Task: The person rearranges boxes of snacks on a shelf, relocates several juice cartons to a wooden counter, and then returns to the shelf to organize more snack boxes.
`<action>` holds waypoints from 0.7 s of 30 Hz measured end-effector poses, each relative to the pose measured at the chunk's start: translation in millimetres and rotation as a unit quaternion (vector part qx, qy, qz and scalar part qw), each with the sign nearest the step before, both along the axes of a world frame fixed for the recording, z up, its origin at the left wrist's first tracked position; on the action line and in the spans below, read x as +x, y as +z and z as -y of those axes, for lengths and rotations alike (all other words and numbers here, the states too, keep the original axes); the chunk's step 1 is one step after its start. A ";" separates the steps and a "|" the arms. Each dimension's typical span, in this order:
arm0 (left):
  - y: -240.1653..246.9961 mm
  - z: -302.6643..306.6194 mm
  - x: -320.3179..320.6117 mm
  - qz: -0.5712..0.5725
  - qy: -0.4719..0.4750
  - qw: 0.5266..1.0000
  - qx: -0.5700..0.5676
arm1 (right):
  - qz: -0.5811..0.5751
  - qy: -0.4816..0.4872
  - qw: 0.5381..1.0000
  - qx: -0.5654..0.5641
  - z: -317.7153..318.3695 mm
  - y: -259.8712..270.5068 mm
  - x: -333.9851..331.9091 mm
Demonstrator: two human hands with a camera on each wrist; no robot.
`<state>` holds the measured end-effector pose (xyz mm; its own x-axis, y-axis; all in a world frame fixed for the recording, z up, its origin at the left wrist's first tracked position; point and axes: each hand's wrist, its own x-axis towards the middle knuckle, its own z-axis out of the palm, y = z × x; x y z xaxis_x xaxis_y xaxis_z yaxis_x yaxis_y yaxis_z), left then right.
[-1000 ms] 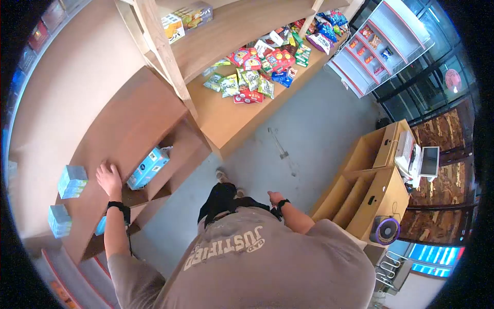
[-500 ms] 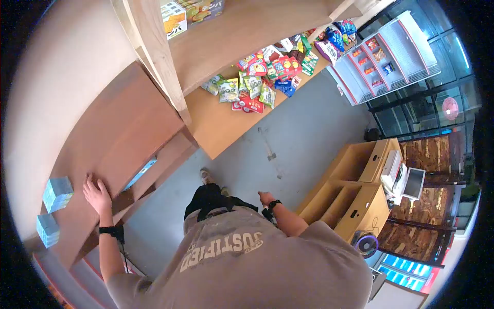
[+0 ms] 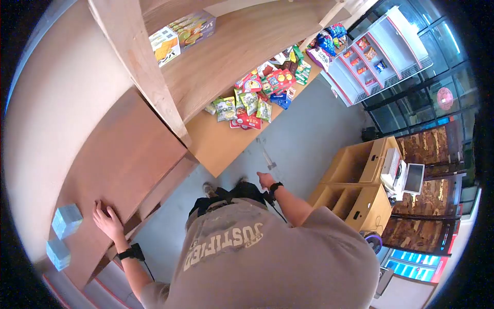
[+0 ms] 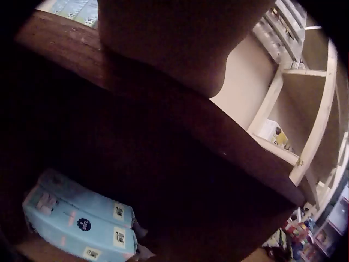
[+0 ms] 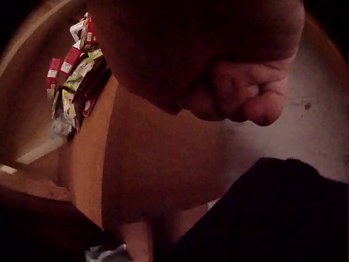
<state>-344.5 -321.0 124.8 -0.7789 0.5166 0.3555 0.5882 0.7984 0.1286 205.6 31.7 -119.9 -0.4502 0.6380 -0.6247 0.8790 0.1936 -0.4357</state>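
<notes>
- Left hand (image 3: 108,221), lower left of the head view: palm down on the brown shelf (image 3: 123,159), fingers straight and spread, gripping nothing.
- Two light-blue boxes (image 3: 67,220) just left of that hand, apart from it.
- Blue cartons (image 4: 76,224) on the level below, lower left of the left wrist view.
- Right hand (image 3: 266,180), frame centre, over the grey floor (image 3: 309,129): fingers (image 5: 256,103) loosely curled, empty.
- Snack packets (image 3: 252,100) heaped at upper centre.

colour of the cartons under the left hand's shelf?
Light blue with small white labels; the rectangular cartons show best in the left wrist view.
</notes>
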 end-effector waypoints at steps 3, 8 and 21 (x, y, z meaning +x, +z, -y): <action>-1.0 0.1 -2.2 0.006 -0.002 1.000 0.007 | 0.007 0.028 0.999 0.046 -25.1 48.8 -26.7; 1.1 -11.3 6.3 -0.049 0.006 0.999 -0.007 | -0.237 -0.319 0.904 -0.155 -104.7 54.7 -42.4; -7.0 -180.3 195.7 0.051 -0.109 0.984 0.134 | -0.398 -0.348 0.770 -0.356 -281.2 132.0 -101.8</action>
<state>-148.8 -140.7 117.9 -0.6997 0.5729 0.4269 0.7139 0.5845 0.3856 103.8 312.9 12.1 -0.5749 0.5207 -0.6312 0.0615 -0.7417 -0.6679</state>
